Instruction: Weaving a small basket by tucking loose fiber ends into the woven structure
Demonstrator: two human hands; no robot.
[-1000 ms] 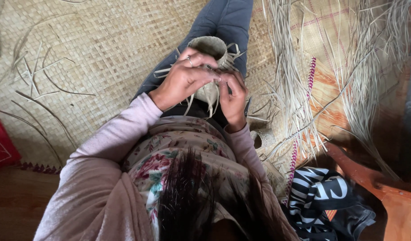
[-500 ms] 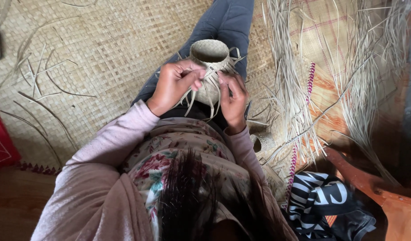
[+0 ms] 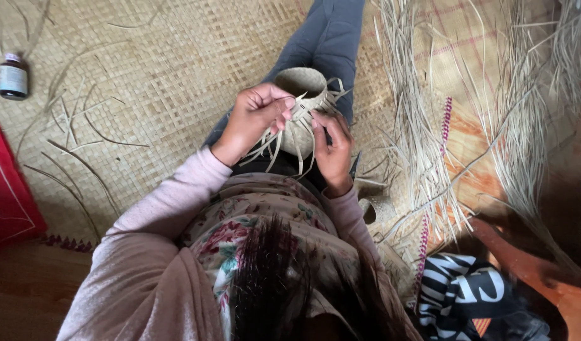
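Observation:
A small, part-woven straw basket (image 3: 303, 85) rests on my lap over my grey trouser leg, loose strip ends hanging from its side. My left hand (image 3: 255, 117) grips the basket's left side and pinches a pale strip against the rim. My right hand (image 3: 333, 148) holds the lower right side, fingers curled around dangling strips. Both sleeves are pale pink.
I sit on a woven straw mat (image 3: 145, 69). Bundles of long dry straw (image 3: 423, 139) lie to the right. A small brown bottle (image 3: 13, 76) stands far left, above a red bag (image 3: 6, 196). Black-and-white striped cloth (image 3: 467, 297) and another small woven piece (image 3: 380, 208) lie lower right.
My left hand has slid down off the basket's mouth, so the open rim now shows. The view has shifted; the bottle at the left has come into sight.

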